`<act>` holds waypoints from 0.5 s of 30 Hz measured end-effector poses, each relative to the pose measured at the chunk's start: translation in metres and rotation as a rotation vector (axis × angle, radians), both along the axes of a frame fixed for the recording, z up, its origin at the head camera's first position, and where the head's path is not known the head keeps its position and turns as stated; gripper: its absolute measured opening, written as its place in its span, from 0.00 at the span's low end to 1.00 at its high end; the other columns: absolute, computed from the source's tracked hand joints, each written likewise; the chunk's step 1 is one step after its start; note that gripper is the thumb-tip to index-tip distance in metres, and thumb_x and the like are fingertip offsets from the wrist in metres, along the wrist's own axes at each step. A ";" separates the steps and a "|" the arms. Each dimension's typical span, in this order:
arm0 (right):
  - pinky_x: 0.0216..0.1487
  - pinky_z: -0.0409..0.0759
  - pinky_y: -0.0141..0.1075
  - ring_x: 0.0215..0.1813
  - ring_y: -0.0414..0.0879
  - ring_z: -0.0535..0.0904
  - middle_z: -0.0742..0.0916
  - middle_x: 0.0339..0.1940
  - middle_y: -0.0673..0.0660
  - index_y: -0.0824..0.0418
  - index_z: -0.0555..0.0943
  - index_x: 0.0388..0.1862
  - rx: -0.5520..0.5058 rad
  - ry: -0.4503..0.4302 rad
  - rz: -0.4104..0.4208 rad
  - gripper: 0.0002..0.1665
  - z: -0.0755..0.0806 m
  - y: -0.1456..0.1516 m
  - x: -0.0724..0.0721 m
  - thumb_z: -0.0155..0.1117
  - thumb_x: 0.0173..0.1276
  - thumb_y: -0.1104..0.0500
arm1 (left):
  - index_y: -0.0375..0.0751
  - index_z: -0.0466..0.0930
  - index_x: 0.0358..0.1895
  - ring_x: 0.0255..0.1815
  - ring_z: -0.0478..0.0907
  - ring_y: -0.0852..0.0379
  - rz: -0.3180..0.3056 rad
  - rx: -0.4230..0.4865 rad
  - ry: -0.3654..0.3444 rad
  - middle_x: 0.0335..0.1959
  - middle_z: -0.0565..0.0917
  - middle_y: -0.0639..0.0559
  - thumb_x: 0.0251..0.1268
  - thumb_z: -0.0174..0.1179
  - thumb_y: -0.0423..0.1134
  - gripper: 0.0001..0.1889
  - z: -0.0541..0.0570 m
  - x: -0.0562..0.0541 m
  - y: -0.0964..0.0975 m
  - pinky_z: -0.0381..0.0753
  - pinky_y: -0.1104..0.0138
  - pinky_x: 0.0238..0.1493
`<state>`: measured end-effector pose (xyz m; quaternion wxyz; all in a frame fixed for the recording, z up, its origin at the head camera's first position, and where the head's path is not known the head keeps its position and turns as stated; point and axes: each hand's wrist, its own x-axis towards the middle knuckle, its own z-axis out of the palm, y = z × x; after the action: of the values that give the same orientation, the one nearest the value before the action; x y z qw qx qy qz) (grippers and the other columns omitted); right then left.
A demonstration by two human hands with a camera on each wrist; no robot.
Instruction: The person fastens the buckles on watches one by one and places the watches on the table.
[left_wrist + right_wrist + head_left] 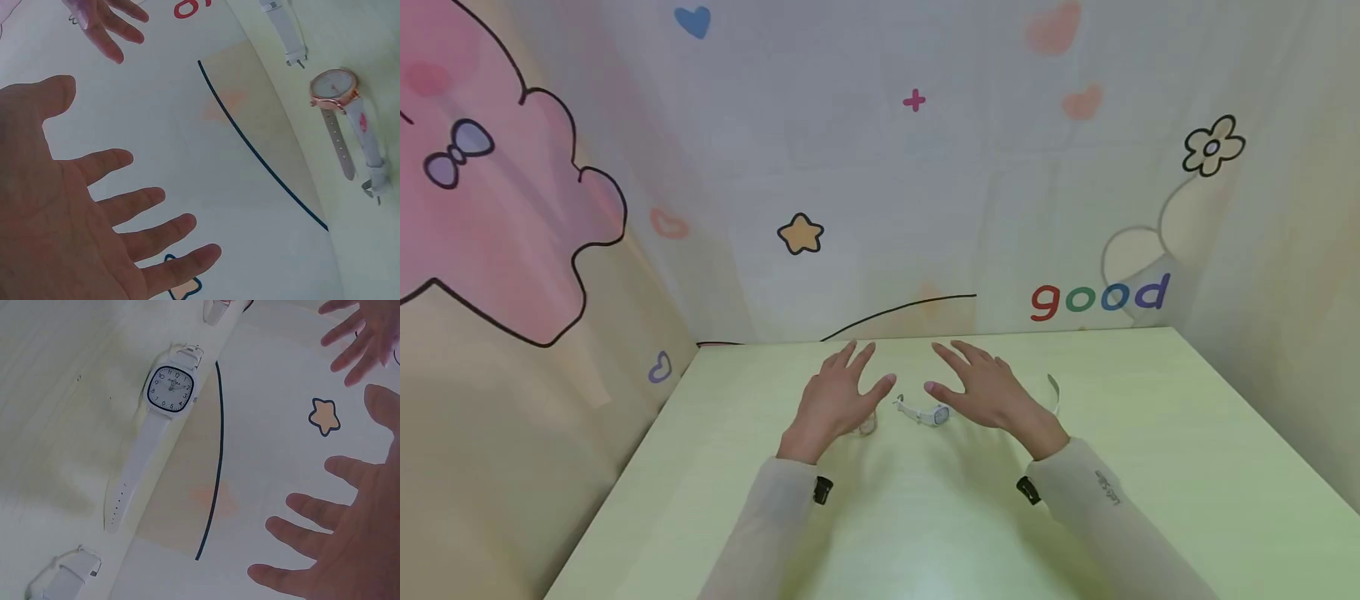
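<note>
Both hands are held up over the pale table, fingers spread and palms bare. My left hand [833,402] is above a round watch [334,89] with a rose-gold case and white strap, partly hidden under it in the head view. My right hand [988,393] hovers just right of a white square-faced watch [170,389], whose strap lies stretched out on the table. Beyond the right wrist a further white strap [1055,390] shows, its other parts hidden by the arm in the head view. Neither hand touches a watch.
The pale green table [895,533] ends at the back against a printed curtain [865,167] with hearts, a star and the word "good". More curtain closes in the left and right sides. Small black devices [822,490] sit at the cuffs of the light sleeves [760,525].
</note>
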<state>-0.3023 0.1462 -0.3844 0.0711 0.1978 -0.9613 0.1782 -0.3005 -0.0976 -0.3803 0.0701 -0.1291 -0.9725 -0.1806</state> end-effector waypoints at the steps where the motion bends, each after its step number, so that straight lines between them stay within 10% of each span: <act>1: 0.70 0.56 0.70 0.75 0.67 0.61 0.65 0.77 0.65 0.50 0.58 0.79 -0.004 0.006 0.001 0.43 -0.001 -0.001 -0.001 0.51 0.71 0.34 | 0.56 0.55 0.78 0.78 0.56 0.40 0.004 0.005 -0.006 0.80 0.55 0.47 0.69 0.44 0.69 0.38 -0.001 0.000 -0.001 0.67 0.41 0.67; 15: 0.68 0.63 0.67 0.73 0.66 0.65 0.66 0.76 0.65 0.51 0.56 0.79 -0.059 -0.024 0.005 0.41 -0.016 -0.013 -0.006 0.50 0.74 0.37 | 0.51 0.58 0.76 0.74 0.62 0.38 0.042 0.094 -0.082 0.77 0.60 0.43 0.71 0.48 0.63 0.36 -0.031 -0.001 -0.020 0.71 0.38 0.62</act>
<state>-0.3082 0.1331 -0.4003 0.0651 0.1956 -0.9559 0.2089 -0.3015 -0.1178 -0.4113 0.0399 -0.0975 -0.9675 -0.2299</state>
